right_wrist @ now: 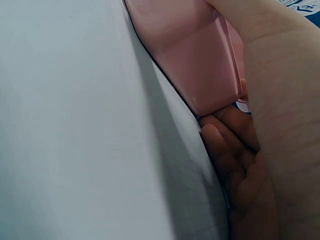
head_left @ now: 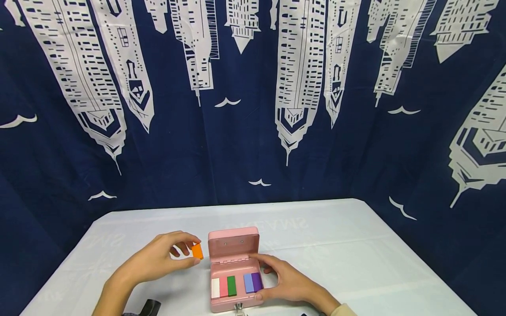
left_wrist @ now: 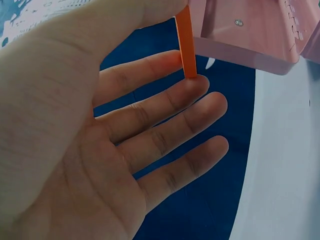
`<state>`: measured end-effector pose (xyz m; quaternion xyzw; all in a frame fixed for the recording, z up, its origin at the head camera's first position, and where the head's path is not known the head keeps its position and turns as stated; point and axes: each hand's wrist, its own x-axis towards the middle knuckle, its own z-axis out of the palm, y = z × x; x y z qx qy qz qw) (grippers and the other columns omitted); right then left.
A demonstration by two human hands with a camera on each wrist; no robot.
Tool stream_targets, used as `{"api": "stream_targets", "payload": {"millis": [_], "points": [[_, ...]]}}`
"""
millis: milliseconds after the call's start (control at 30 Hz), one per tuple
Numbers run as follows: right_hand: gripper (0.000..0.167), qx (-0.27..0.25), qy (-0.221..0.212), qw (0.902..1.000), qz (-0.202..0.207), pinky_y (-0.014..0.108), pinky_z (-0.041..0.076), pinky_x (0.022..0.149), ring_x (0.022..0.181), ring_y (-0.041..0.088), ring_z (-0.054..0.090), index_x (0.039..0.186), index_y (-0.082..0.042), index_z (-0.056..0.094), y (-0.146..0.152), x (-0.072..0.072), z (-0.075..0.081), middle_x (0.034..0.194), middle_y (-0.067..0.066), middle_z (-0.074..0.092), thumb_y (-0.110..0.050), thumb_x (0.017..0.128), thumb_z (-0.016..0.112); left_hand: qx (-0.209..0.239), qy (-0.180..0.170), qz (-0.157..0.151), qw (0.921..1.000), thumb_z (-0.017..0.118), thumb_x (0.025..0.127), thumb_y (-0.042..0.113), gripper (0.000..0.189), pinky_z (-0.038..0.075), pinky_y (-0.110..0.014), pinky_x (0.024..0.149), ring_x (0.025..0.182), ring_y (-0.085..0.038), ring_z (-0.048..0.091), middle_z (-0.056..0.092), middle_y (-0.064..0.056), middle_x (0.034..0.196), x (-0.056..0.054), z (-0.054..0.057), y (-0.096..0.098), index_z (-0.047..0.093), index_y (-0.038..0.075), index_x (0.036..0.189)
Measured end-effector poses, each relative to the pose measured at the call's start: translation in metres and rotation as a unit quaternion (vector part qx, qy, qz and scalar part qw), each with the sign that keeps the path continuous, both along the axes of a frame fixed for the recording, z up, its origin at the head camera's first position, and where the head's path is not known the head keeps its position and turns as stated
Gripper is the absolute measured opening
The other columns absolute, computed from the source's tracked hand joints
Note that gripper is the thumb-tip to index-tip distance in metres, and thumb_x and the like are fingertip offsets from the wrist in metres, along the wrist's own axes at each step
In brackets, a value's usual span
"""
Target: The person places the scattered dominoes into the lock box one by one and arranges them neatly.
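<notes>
Between thumb and fingertips my left hand (head_left: 158, 256) pinches a thin orange block (head_left: 197, 251), held up to the left of a pink metal box (head_left: 237, 303). In the left wrist view the orange block (left_wrist: 186, 42) appears edge-on. The box's hinged lid (head_left: 233, 243) stands raised. Inside lie a white block (head_left: 215, 288), a pink block (head_left: 223, 287) and a green block (head_left: 231, 286) side by side. After a gap come a light blue block (head_left: 248, 283) and a purple block (head_left: 257, 282). My right hand (head_left: 288, 280) grips the box's right side, thumb at the front corner, fingers near the hinge.
A metal latch (head_left: 239, 307) hangs on the front of the box. The white-covered table (head_left: 336, 245) reaches back to a dark blue curtain (head_left: 245, 145) with white building prints. A black object (head_left: 150, 307) shows by the left wrist.
</notes>
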<state>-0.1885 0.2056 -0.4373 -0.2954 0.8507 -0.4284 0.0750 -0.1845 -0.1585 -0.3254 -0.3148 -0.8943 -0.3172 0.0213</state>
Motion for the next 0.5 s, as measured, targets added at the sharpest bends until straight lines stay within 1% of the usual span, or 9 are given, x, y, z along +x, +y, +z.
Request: {"api": "stream_targets", "payload": {"millis": [100,233,367,500], "points": [[0.085,0.000,-0.001,1.0000,-0.001,0.029,0.048,0.106,0.121,0.009,0.056,0.155,-0.037,0.043,0.000,0.000,0.000,0.152,-0.003,0.051,-0.044,0.082,0.086,-0.002,-0.005,-0.001,1.0000,0.079,0.090,0.042,0.041,0.057,-0.027,0.079,0.089,-0.002,0.062,0.069,0.013,0.105,0.002,0.002,0.003,0.072,0.015,0.120],[0.086,-0.001,0.003,1.0000,-0.001,0.029,0.049,0.105,0.120,0.010,0.056,0.155,-0.035,0.043,0.000,0.001,-0.001,0.151,-0.003,0.052,-0.044,0.082,0.086,-0.003,-0.001,-0.003,1.0000,0.079,0.090,0.041,0.043,0.057,-0.028,0.078,0.088,-0.003,0.062,0.069,0.012,0.107,0.002,0.004,0.008,0.072,0.013,0.121],[0.086,-0.003,0.004,1.0000,0.000,0.030,0.049,0.106,0.121,0.010,0.056,0.155,-0.035,0.043,0.000,0.000,-0.001,0.151,-0.003,0.052,-0.043,0.082,0.087,-0.006,0.001,0.003,1.0000,0.079,0.090,0.042,0.041,0.057,-0.029,0.079,0.088,-0.003,0.061,0.068,0.013,0.105,0.003,0.003,0.012,0.072,0.015,0.120],[0.086,-0.003,0.001,1.0000,0.000,0.030,0.048,0.107,0.122,0.010,0.056,0.155,-0.036,0.043,0.000,0.000,0.000,0.152,-0.003,0.052,-0.043,0.081,0.087,-0.007,0.003,0.004,1.0000,0.079,0.089,0.043,0.043,0.056,-0.029,0.078,0.088,-0.004,0.061,0.068,0.011,0.105,0.003,0.001,0.016,0.072,0.014,0.119]]}}
